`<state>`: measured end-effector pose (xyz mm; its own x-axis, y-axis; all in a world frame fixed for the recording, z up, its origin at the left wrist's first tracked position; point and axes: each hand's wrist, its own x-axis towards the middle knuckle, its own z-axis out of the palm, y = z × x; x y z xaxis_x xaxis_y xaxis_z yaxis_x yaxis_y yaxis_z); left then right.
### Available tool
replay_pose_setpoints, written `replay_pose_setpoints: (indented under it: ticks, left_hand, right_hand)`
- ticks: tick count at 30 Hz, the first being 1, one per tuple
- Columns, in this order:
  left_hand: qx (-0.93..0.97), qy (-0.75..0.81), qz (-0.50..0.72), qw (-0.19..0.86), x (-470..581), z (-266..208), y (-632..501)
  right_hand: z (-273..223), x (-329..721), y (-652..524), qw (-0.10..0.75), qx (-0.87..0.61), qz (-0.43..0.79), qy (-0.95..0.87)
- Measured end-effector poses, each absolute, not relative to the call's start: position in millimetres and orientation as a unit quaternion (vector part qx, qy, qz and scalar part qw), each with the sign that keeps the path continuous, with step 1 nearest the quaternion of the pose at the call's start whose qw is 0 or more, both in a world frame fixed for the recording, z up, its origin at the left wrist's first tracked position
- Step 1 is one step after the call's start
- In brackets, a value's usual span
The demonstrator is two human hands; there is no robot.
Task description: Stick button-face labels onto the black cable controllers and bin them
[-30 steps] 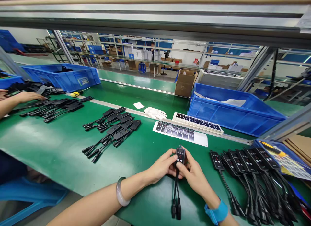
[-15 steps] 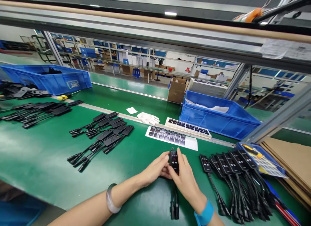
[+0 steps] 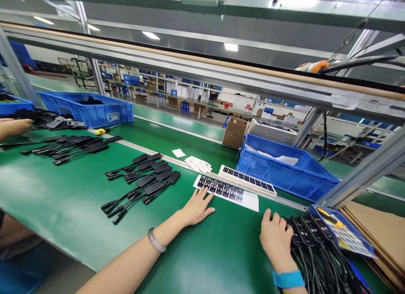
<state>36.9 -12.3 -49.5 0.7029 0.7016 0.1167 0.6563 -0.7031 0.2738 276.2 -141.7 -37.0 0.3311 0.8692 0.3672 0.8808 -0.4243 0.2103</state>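
My left hand (image 3: 198, 205) is open, fingertips touching the lower edge of a white sheet of black labels (image 3: 220, 187). On the right, my right hand (image 3: 276, 239) bends its fingers over the left end of a row of black cabled controllers (image 3: 303, 230). My palm and fingers mostly hide the controller under them. The visible controllers lie overlapping with their button faces up and cables toward me. Left of my left hand is a group of black controllers with cables (image 3: 152, 186), plain backs up.
Behind the label sheet are a stack of label strips (image 3: 247, 180), a white glove (image 3: 198, 164) and a blue bin (image 3: 284, 173). A blue tray with a yellow-handled tool (image 3: 329, 218) stands at right. Another person's hand (image 3: 15, 127) is at far left, near more black parts (image 3: 68, 148).
The controller held between both hands has left the middle. My right hand has moved right to the row; my left hand has parted from it, reaching the label sheet. The view has tilted up.
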Motion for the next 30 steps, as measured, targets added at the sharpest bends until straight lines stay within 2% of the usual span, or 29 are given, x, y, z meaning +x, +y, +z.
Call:
replay_pose_setpoints:
  ticks: [4,6,12,20,25,30]
  left_hand:
    - [0.914,0.376,0.114,0.099,37,-48,-15]
    - [0.915,0.375,0.115,0.096,36,-48,-14]
    - [0.912,0.384,0.118,0.086,35,-52,-14]
    - [0.874,0.454,0.169,0.051,30,-46,-5]
    - [0.753,0.621,0.22,0.002,-6,-36,24]
    - [0.723,0.654,0.22,0.025,-22,-32,29]
  right_hand:
    - [-25,276,-100,0.14,-0.788,-0.093,-0.592]
    - [-23,279,-72,0.176,-0.777,-0.054,-0.602]
    - [-35,289,-28,0.289,-0.77,0.018,-0.569]
    - [-26,292,-75,0.527,-0.724,0.03,-0.443]
    - [-34,265,-114,0.586,-0.685,0.118,-0.415]
    - [-50,244,-125,0.597,-0.654,0.18,-0.428]
